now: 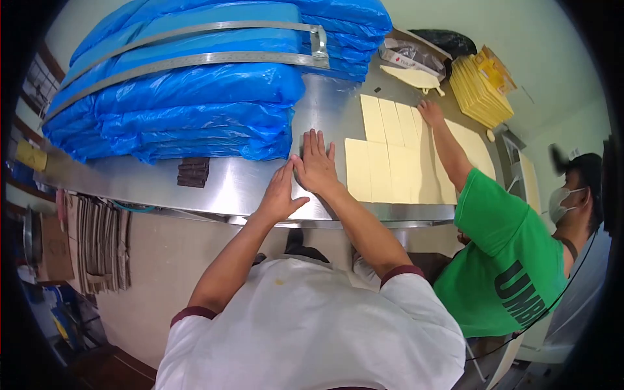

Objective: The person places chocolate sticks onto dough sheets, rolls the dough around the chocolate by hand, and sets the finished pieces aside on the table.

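On the bare metal table (227,185), my left hand (279,195) rests near the front edge with its thumb spread apart and nothing in it. Just beside it, my right hand (316,162) lies flat, fingers pointing away from me, also holding nothing. The hands touch or nearly touch at the right thumb. Right of my right hand are flat pale yellow rectangular sheets (380,169) laid side by side in two rows. A small pile of dark brown sticks (193,173) sits to the left of my hands, by the blue plastic-wrapped stack (195,123).
A long metal frame (214,58) lies on the blue stack. At right, a co-worker in a green shirt (500,227) reaches a hand (430,112) over the sheets. Behind are an open carton (413,55), a yellow stack (478,91) and a pale irregular piece (411,77).
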The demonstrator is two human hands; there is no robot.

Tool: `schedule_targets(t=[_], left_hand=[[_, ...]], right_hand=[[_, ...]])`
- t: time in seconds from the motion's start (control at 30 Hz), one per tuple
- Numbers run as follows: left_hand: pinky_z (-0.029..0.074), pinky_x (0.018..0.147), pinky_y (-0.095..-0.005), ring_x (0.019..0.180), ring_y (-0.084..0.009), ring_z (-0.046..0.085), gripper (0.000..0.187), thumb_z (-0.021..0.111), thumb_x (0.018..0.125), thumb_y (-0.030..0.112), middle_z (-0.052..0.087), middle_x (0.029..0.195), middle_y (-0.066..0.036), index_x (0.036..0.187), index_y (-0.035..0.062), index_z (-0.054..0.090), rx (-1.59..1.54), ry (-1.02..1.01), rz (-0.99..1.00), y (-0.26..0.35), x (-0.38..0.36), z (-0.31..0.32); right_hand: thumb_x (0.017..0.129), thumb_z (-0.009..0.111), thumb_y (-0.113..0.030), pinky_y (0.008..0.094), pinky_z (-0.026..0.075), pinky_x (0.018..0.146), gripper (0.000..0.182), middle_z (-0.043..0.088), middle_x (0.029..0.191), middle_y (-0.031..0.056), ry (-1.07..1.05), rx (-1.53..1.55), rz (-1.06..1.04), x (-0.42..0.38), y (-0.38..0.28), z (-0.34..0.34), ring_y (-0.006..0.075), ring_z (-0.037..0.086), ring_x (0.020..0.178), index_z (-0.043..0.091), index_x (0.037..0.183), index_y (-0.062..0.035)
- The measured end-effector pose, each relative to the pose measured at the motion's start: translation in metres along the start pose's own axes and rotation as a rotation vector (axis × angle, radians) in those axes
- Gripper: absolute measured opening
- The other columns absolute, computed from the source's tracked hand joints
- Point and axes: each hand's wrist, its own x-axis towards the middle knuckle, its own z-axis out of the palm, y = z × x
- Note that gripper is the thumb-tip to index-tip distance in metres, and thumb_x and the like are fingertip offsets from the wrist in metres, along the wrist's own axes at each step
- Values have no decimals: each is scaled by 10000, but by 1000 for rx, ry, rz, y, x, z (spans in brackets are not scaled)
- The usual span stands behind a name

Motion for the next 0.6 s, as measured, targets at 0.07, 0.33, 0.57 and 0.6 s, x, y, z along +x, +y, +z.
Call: schedule_targets(t=[0.07, 0.33, 0.57, 0.6], left_hand=[[295, 1200, -457, 1444, -440, 330, 1189, 893, 701, 263, 324, 1555, -302, 1554, -83, 140, 24, -1, -50, 0, -7, 5], [310, 1191, -447, 1419, -428, 364, 1159, 886, 702, 273, 358, 1529, -291, 1560, -43, 176, 114, -156, 46, 24, 28, -3], [342, 1168, -438, 1362, -416, 421, 1139, 894, 691, 278, 461, 1432, -263, 1555, -29, 219, 201, -275, 51, 31, 57, -2], [346, 1165, -436, 1357, -412, 427, 1144, 904, 684, 270, 466, 1432, -260, 1554, -30, 224, 211, -286, 25, 38, 58, -4]], right_hand=[[1029, 344, -516, 647, 81, 1200, 795, 196, 1639, 270, -51, -11, 33, -7, -5, 4, 414, 111, 1545, 237, 1554, 71], [1037, 475, -408, 539, 186, 1210, 708, 272, 1592, 290, 436, 419, 74, -3, 35, -42, 416, 234, 1501, 279, 1527, 64], [1001, 573, -173, 431, 359, 1133, 549, 497, 1430, 235, 644, 691, 151, -94, 69, -65, 369, 475, 1342, 376, 1477, 16], [996, 573, -154, 430, 372, 1123, 538, 513, 1415, 224, 646, 707, 175, -107, 71, -58, 357, 490, 1330, 385, 1473, 9]])
